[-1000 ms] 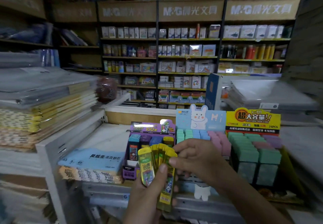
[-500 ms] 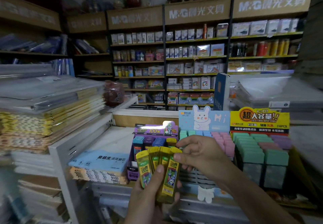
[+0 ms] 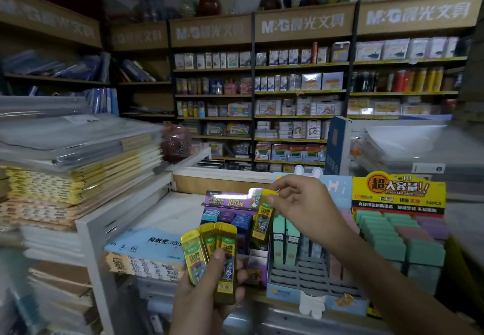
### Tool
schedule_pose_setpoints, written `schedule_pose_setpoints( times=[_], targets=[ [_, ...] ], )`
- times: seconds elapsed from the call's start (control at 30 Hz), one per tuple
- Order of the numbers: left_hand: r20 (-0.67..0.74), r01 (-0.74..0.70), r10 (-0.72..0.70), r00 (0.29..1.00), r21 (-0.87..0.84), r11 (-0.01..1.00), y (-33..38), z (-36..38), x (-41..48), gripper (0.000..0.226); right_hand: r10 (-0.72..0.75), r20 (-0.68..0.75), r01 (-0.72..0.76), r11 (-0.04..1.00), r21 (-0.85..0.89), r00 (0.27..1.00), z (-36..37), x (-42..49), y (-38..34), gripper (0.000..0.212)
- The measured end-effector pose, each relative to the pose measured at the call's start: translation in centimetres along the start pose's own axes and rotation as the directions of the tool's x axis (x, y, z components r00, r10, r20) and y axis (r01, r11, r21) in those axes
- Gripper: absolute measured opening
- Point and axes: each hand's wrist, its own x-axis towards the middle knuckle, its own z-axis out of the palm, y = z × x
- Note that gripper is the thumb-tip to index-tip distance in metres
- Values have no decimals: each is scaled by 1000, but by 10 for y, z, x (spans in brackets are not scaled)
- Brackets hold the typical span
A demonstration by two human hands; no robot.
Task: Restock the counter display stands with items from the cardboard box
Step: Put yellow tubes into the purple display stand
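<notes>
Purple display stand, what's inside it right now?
Blue and purple cases fill the purple display stand's back rows. The left hand's yellow cases hide the front left; the single yellow case in the right hand hides part of the right column.

Left hand: wrist cut by bottom edge. Thumb covers middle of yellow cases; count behind front three uncertain. Right hand: fingertips hide part of single case top; hand masks blue stand header. Purple stand: lower front hidden behind cases. Case print unreadable. Notebook stacks blurred.
</notes>
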Motion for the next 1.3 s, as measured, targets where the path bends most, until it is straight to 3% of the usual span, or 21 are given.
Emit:
schedule_pose_setpoints(
  times=[0.13,0.5,0.83,1.13,1.3],
  targets=[
    [0,1,-1,1000,1,1000,1,1,-1,48,-80,42,86,983,-161,996,12,5,8,10],
    [-1,24,-24,1000,12,1000,1,2,9,56,-154,101,181,910,-373,983,27,4,16,7],
    [-19,43,-43,999,-13,999,-3,5,14,53,-154,107,186,720,-668,982,42,-3,21,18],
    [4,62,-62,998,-53,997,-3,7,16,54,-164,94,187,777,-601,982,37,-7,22,25],
    [56,74,-71,996,-69,995,-4,8,13,55,-252,-25,231,918,-322,967,26,-15,11,2]
  ],
)
